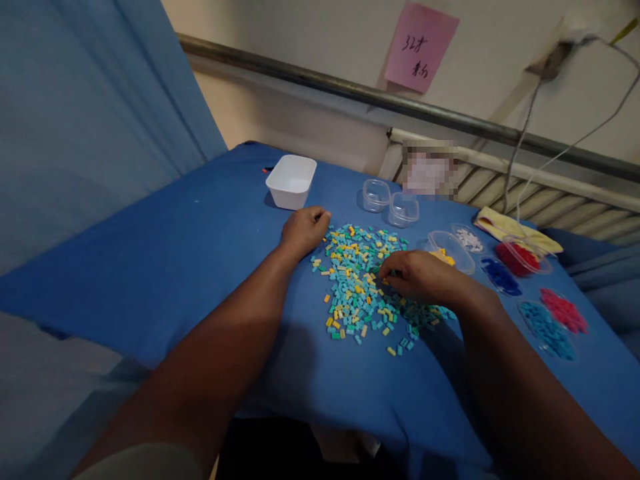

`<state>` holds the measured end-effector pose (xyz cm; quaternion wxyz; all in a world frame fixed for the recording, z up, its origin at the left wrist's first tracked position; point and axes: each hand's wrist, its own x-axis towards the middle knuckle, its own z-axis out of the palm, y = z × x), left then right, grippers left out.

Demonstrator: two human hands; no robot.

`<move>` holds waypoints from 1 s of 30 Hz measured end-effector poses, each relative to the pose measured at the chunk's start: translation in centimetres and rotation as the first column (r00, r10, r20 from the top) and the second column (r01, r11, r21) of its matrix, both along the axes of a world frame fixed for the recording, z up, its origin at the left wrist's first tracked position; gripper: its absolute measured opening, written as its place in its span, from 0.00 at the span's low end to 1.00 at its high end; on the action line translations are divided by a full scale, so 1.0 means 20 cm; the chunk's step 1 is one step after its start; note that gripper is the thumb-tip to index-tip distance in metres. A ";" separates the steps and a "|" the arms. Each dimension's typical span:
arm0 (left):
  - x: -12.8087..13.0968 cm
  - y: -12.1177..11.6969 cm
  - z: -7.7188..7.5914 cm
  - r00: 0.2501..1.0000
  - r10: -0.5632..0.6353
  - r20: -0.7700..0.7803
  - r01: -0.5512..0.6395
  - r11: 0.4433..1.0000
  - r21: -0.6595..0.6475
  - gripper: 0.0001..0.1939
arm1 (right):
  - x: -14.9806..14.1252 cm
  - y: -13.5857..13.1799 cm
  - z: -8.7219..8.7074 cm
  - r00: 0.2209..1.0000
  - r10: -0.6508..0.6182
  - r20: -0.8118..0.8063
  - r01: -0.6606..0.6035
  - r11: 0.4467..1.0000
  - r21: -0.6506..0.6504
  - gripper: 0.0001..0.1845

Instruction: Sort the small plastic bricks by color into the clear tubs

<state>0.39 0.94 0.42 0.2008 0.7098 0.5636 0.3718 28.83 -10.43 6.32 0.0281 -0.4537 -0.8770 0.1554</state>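
A loose spread of small toy building bricks (pixel 353 293) in turquoise, green, pale yellow and orange-yellow lies on the blue-covered table. My left hand (pixel 305 231) rests at the far left edge of the spread, fingers curled closed; whatever may be inside them is hidden. Over the right part of the bricks, my right hand (pixel 417 273) reaches down with thumb and fingers pinched together. A bit of orange-yellow shows by its fingertips, but whether it is held I cannot tell. Just beyond that hand sits a clear tub (pixel 463 257) containing orange-yellow bricks (pixel 443 256).
A white bin (pixel 291 181) and two clear tubs (pixel 376 195) stand at the back. On the right are containers of white (pixel 469 240), red (pixel 523 258), dark blue (pixel 501 277), pink (pixel 564 311) and blue (pixel 547 329) pieces, near a yellow cloth (pixel 515 229). A radiator lines the wall.
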 end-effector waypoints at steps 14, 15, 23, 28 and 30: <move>0.00 -0.01 0.00 1.000 -0.007 -0.003 0.007 1.000 0.018 0.20 | -0.08 -0.04 -0.04 0.987 -0.042 0.155 0.036 0.999 0.040 0.11; 0.00 0.00 0.00 1.000 -0.012 -0.001 0.012 1.000 0.021 0.20 | -0.08 -0.03 -0.03 0.989 -0.050 0.143 0.046 0.998 0.030 0.11; 0.00 0.00 0.00 1.000 0.002 0.002 -0.002 1.000 0.009 0.19 | 0.31 -0.02 0.16 0.938 -0.346 0.016 0.333 0.914 0.231 0.10; 0.00 -0.01 0.01 1.000 0.000 -0.011 0.000 1.000 0.001 0.19 | 0.56 0.00 0.15 0.837 -0.544 0.060 0.502 0.806 0.314 0.14; 0.00 -0.01 0.01 1.000 0.001 -0.012 -0.001 1.000 0.000 0.19 | 0.53 0.00 0.14 0.851 -0.524 0.031 0.488 0.811 0.323 0.16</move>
